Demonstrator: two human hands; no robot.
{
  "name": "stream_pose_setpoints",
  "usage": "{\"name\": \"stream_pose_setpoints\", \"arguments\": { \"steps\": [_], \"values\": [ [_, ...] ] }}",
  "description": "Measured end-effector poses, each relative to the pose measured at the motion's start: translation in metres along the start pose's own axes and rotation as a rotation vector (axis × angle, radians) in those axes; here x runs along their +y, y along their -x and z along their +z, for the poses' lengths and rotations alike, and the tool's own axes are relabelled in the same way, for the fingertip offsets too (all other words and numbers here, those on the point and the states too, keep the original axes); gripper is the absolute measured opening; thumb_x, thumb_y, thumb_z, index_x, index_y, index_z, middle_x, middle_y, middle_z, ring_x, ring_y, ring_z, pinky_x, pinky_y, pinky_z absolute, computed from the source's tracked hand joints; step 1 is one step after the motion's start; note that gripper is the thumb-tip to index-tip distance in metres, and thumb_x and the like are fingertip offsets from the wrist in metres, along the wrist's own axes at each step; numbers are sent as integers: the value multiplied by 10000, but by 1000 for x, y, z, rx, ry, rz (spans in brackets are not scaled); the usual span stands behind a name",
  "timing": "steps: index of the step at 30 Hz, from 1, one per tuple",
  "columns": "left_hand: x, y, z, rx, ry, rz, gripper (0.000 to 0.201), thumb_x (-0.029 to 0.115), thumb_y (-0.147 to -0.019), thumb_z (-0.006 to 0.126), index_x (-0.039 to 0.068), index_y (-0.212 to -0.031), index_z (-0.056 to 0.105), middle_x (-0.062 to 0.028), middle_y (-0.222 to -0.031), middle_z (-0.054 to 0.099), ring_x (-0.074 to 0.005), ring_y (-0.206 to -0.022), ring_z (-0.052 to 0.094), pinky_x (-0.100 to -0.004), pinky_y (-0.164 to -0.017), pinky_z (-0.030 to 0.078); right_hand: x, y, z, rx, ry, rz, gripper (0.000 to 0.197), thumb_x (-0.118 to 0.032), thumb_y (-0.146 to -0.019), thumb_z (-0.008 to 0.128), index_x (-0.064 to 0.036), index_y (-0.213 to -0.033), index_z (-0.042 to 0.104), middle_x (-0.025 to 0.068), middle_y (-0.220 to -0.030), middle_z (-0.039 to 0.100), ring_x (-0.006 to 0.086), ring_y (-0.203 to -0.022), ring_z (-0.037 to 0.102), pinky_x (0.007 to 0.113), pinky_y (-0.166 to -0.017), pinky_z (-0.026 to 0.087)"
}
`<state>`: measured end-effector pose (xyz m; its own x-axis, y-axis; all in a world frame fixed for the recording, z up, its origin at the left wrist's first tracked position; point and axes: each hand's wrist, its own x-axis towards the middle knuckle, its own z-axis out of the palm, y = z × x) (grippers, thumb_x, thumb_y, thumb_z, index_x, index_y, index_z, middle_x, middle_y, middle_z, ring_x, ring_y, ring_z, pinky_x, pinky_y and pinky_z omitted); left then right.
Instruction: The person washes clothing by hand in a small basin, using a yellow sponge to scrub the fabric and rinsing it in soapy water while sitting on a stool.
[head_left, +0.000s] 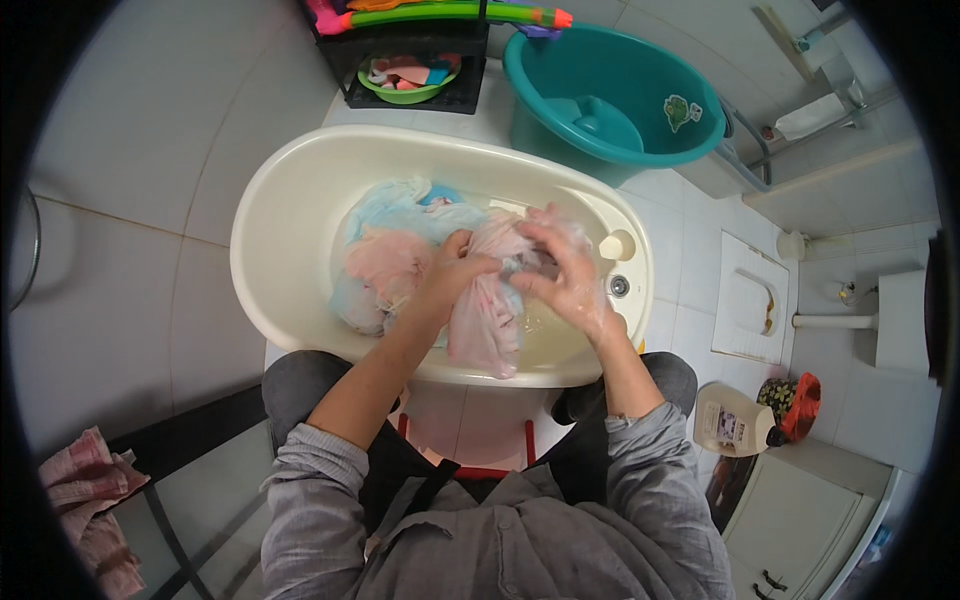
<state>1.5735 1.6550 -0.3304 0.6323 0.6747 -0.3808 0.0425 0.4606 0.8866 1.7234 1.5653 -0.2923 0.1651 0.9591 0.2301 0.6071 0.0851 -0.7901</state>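
Observation:
A wet pale pink cloth garment (486, 325) hangs over the water inside the white baby bathtub (275, 190). My left hand (452, 277) is closed on it, thumb stretched across the fabric. To its right, my right hand (566, 278) has its fingers spread and curved beside the upper part of the cloth. Its skin is wet and its fingertips are slightly blurred. Left of my hands lie more soaked clothes, a light blue garment (400, 210) and a peach-pink one (385, 262). Shallow cloudy water (550, 325) shows at the tub's right end.
Beyond the tub stands a large teal basin (610, 110). A black rack (462, 95) holds a green bowl (405, 95) of cloths. On the right are a squat toilet (750, 300) and a plastic jug (735, 420). A red stool (480, 473) shows beneath me.

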Motion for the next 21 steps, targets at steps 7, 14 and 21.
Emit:
{"name": "stream_pose_setpoints", "arguments": {
  "steps": [7,14,21],
  "values": [
    [10,-6,-8,139,591,-157,367,74,-737,560,24,-1059,392,-115,-979,499,-204,-871,533,-300,-715,476,-19,16,9,-272,-195,207,658,-241,-583,716,-77,-1156,439,211,-1190,412,335,-1155,343,353,-930,304],
    [-32,-24,-25,452,-209,51,589,296,-752,587,44,-1217,327,-181,-1029,489,-289,-983,486,-385,-826,403,-8,-3,-2,13,-787,542,304,-79,-710,480,16,-995,528,85,-919,572,152,-833,521,271,-751,403],
    [0,16,14,130,-924,482,503,308,-703,611,50,-1111,468,-191,-1131,451,-347,-1064,408,-410,-886,333,5,-5,-7,165,-1057,567,295,-102,-719,431,26,-961,542,32,-840,571,117,-779,520,222,-694,401]
  ]
}}
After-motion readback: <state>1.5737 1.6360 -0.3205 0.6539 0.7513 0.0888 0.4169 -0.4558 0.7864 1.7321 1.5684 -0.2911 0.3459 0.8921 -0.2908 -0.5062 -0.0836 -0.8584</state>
